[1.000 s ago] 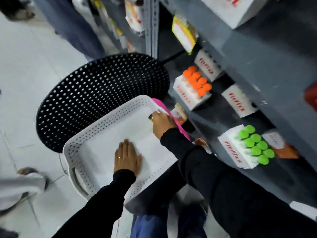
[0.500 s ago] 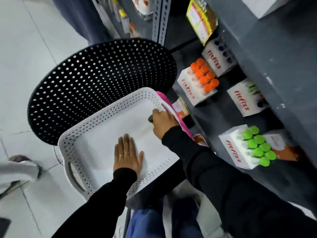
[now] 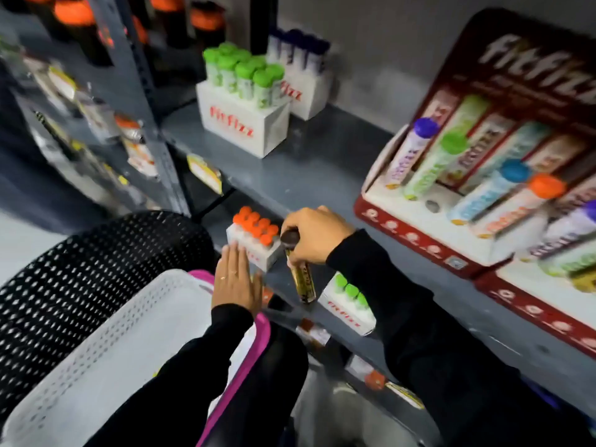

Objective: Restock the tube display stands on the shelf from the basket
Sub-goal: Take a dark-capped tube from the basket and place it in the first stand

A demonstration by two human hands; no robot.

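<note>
On the grey shelf [image 3: 309,175], the right hand [image 3: 317,235] grips a dark-capped tube [image 3: 300,272], at three o'clock from the orange-capped stand [image 3: 254,237]; the left hand [image 3: 237,280], fingers flat and empty, hovers at the white basket [image 3: 96,359] rim.

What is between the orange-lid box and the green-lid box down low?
The right hand holding a brown-capped tube, seen in the head view.

Gold, perhaps dark-capped tube [image 3: 302,282]; white basket [image 3: 96,343].
</note>
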